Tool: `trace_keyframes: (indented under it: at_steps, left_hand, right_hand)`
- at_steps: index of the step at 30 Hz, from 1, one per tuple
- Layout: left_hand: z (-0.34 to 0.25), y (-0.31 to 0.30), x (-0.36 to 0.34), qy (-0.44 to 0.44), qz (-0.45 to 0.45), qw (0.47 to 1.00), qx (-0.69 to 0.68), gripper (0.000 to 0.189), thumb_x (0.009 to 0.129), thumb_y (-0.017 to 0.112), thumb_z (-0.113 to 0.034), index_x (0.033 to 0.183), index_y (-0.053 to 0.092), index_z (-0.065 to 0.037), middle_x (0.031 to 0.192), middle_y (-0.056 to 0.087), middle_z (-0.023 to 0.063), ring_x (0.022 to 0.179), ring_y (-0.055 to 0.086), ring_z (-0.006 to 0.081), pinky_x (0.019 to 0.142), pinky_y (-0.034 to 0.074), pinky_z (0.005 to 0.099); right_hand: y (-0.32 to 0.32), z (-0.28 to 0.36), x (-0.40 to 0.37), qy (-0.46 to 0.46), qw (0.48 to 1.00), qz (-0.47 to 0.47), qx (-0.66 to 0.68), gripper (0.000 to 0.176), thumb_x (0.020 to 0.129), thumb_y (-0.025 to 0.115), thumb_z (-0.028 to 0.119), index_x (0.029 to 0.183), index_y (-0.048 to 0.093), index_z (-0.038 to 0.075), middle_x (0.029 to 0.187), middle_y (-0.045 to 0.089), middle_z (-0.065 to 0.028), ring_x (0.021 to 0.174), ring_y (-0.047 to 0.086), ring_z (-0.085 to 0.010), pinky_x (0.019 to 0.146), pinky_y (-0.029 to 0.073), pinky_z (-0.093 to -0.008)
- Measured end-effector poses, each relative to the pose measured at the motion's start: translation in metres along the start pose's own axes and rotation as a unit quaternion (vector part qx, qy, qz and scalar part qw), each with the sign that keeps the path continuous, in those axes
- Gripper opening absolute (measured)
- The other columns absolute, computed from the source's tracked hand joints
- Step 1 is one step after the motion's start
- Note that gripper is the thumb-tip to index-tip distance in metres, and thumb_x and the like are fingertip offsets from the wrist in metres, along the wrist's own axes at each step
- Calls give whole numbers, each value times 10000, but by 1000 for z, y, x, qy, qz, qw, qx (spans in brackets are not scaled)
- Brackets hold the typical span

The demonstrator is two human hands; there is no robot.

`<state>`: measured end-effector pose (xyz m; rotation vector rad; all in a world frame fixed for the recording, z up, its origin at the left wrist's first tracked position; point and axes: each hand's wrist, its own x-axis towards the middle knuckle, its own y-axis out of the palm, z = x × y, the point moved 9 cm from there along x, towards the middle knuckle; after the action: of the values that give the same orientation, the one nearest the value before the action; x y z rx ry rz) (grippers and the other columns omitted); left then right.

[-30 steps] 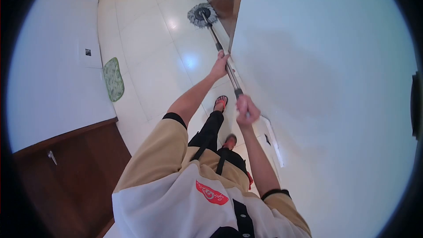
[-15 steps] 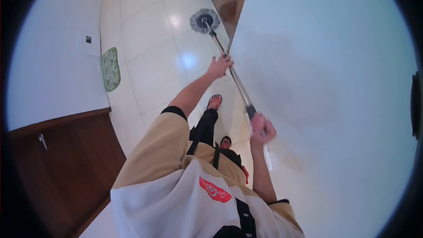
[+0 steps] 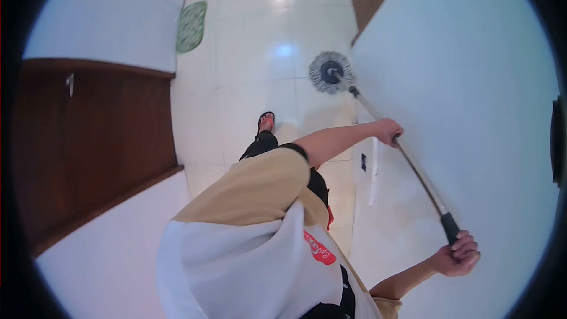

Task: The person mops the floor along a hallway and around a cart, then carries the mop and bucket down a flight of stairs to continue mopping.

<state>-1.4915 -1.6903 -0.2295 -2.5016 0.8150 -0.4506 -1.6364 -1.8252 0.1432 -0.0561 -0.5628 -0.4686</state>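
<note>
Though near the wall (image 3: 472,94), mop head (image 3: 331,72) well apart from green mat (image 3: 192,27).

The mop pole (image 3: 421,178) is shiny metal, its head (image 3: 331,72) shaggy, the floor (image 3: 254,65) glossy

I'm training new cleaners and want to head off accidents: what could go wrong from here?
The right hand holds the black grip of the long silvery metal pole out toward the plain white wall; knuckles might bump it, though the gap is hard to judge.
The round grey fringed mop head sits close to the wall's foot and could smear it.
The glossy white tiled floor might be slippery if wet, and the visible foot wears only an open-toed sandal.
</note>
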Motion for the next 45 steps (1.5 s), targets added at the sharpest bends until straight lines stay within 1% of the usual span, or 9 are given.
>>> trace_keyframes:
  at_steps: [13,15,21,25,31,34,43,44,45]
  left_hand:
    - [89,-237,-281,-121,-293,948,-7,260,512,662,-184,650,474,-68,655,507,106,672,497,312,595,385,385]
    - [132,-271,-387,-85,-358,929,22,311,500,692,-167,696,473,-65,647,459,69,624,479,235,574,365,355]
    - [244,-307,-654,-495,-154,811,271,318,543,663,-119,850,584,-98,833,552,125,863,501,302,758,394,382]
    - [257,-246,-617,-409,-134,873,229,270,562,615,-77,830,583,-86,871,534,141,887,478,314,758,386,404]
    - [71,-54,-224,-319,-70,944,35,268,575,591,-92,838,551,-55,925,532,139,934,493,301,694,393,518]
    - [-18,-63,-114,-196,-63,978,-20,177,581,619,-129,746,583,-75,859,564,113,891,519,295,660,416,507]
    - [17,-131,-220,-210,-170,963,11,163,606,593,-186,685,539,-54,743,552,133,779,545,297,620,445,436]
    - [41,-138,-264,-240,-177,954,18,141,612,568,-149,713,539,-55,744,549,145,774,541,304,629,438,439]
    - [68,-145,-319,-280,-195,939,39,128,628,542,-118,738,532,-52,754,540,155,772,532,314,647,428,439]
  right_hand:
    - [265,-6,-58,45,995,71,57,295,806,372,185,523,304,133,402,275,-1,406,287,-131,459,302,-262]
    - [337,-66,-128,217,866,326,310,259,807,363,200,577,371,82,473,334,-36,452,327,-164,474,298,-300]
    - [453,-108,-389,294,829,434,194,265,787,446,46,524,443,14,489,437,-49,449,425,-132,549,427,-294]
    - [387,-107,-345,247,864,401,178,210,780,509,106,611,521,-19,572,520,-54,504,448,-103,458,366,-225]
    - [40,-17,-55,122,960,191,-163,342,784,403,261,784,545,-51,679,582,-177,623,564,-250,632,460,-366]
    - [79,79,-32,43,985,134,-105,309,771,371,178,493,243,140,423,194,-6,431,237,-109,596,335,-341]
    - [139,15,-14,166,943,243,158,313,815,335,161,503,331,139,402,260,-10,441,270,-115,557,316,-311]
    - [148,10,-45,78,996,20,-38,246,827,329,196,630,429,88,450,340,-29,462,331,-151,534,319,-328]
    - [164,-42,-62,161,925,305,161,229,833,324,234,753,467,74,532,417,-48,495,398,-192,535,352,-359]
